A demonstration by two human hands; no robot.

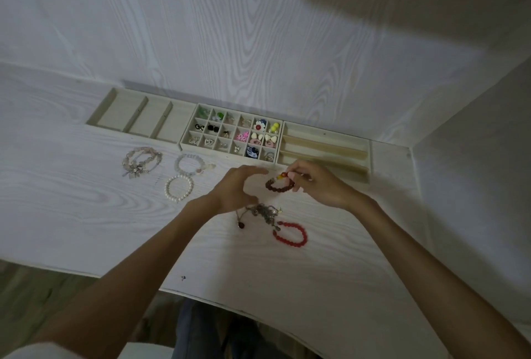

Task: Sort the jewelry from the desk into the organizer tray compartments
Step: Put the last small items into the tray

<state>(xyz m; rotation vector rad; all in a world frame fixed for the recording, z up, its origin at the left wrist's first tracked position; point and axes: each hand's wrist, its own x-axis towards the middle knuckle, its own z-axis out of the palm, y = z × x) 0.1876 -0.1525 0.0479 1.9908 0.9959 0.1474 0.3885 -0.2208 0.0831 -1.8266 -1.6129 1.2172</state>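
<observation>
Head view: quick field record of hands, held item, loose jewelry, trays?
right hand: pinches dark brown bead bracelet, lifted above desk
left hand: open beside the bracelet, holds nothing
loose on desk: red bead bracelet, white pearl bracelet, pale bead bracelet, pink bracelet cluster, tangled chain
grid tray: small pieces in most compartments
left tray: long compartments bare
right tray: slots bare
</observation>
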